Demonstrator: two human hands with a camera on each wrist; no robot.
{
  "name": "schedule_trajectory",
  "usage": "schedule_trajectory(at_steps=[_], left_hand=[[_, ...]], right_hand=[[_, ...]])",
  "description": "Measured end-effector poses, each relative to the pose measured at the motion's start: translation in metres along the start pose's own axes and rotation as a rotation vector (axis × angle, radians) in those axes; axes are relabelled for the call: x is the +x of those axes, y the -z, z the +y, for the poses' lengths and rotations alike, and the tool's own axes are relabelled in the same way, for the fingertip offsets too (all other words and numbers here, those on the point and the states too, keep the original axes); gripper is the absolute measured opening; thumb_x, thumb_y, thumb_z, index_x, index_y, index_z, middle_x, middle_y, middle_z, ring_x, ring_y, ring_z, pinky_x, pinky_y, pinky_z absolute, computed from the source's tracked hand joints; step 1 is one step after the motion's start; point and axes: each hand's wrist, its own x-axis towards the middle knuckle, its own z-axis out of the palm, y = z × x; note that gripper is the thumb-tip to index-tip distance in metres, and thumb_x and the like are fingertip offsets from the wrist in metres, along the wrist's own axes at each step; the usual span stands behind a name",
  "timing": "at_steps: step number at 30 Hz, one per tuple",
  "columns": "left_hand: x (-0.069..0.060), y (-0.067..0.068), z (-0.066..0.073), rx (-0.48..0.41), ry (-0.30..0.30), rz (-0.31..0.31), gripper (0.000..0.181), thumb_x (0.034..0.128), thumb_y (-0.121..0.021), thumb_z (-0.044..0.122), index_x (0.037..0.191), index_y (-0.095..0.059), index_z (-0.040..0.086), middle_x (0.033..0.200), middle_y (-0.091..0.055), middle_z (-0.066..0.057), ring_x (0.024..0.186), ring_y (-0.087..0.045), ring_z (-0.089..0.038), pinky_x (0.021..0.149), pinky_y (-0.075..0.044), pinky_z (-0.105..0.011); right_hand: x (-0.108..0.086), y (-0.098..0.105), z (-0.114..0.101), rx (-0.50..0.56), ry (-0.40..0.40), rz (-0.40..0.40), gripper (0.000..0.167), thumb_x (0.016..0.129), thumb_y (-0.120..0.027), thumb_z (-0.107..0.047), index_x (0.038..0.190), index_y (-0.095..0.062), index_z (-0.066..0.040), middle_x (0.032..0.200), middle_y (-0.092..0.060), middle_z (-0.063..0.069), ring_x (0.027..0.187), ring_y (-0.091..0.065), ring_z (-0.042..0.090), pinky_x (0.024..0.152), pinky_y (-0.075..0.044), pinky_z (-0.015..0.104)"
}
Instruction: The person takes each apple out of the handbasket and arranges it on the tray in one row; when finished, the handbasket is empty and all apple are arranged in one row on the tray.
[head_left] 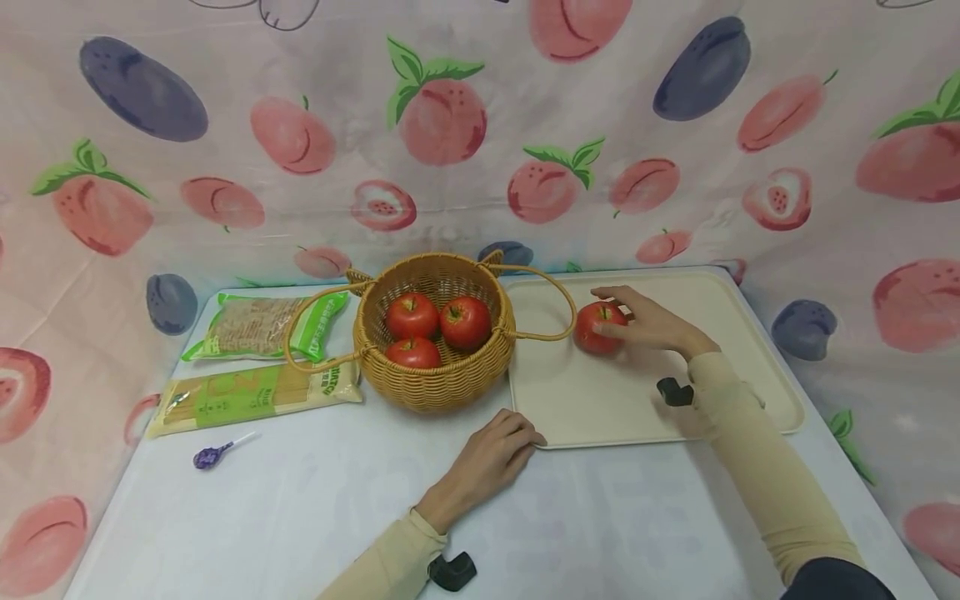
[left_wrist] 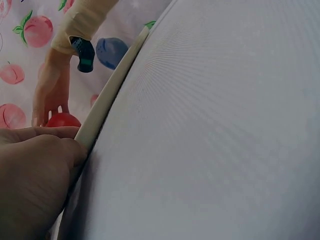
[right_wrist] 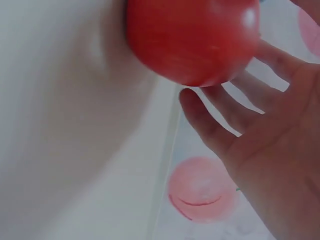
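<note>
A red apple [head_left: 597,327] rests on the cream tray [head_left: 585,417] at the right. My right hand [head_left: 647,321] is at this apple, its fingers spread loosely about it. In the right wrist view, the fingers [right_wrist: 207,122] reach toward the apple [right_wrist: 192,40], and one fingertip stands apart from its skin. My left hand [head_left: 487,458] holds the tray's near left corner. In the left wrist view, that hand [left_wrist: 37,175] pinches the tray rim [left_wrist: 102,102] between thumb and finger. Left of the tray stands a wicker basket [head_left: 435,392] with three red apples [head_left: 465,323] inside.
The basket's right handle [head_left: 558,292] arches over the tray's left edge. Left of the basket lie a green-edged food packet [head_left: 258,325], a long noodle packet [head_left: 255,393] and a purple lollipop [head_left: 212,456]. A fruit-print cloth [head_left: 465,208] hangs behind the white table [head_left: 300,500].
</note>
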Motion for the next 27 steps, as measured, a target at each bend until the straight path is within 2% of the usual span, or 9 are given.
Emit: schedule_trajectory(at_steps=[11,18,27], left_hand=[[-0.001,-0.001,0.0,0.004,0.008,-0.011,0.016,0.0916,-0.06,0.015,0.102,-0.068,0.024,0.101,-0.058,0.012,0.102,-0.051,-0.004,0.086,-0.047,-0.017],[-0.001,0.001,0.0,0.019,0.004,-0.022,0.016,0.0919,-0.06,0.016,0.103,-0.068,0.024,0.1,-0.058,0.012,0.102,-0.051,-0.004,0.087,-0.046,-0.017],[0.0,0.003,0.002,0.027,0.001,-0.022,0.016,0.0913,-0.06,0.015,0.103,-0.069,0.023,0.1,-0.058,0.011,0.101,-0.051,-0.005,0.086,-0.047,-0.017]], right_hand=[[0.01,0.011,-0.013,0.021,0.162,0.082,0.053,0.089,-0.064,-0.027,0.137,-0.045,-0.013,0.137,-0.048,0.01,0.129,-0.041,0.031,0.107,-0.034,0.052],[0.016,0.016,-0.033,0.022,0.198,0.07,0.049,0.089,-0.065,-0.027,0.133,-0.047,-0.018,0.135,-0.048,0.003,0.127,-0.043,0.023,0.107,-0.036,0.05],[0.032,0.023,-0.064,-0.01,0.342,0.05,0.044,0.087,-0.068,-0.02,0.128,-0.053,-0.016,0.127,-0.055,0.002,0.123,-0.048,0.025,0.104,-0.04,0.048]])
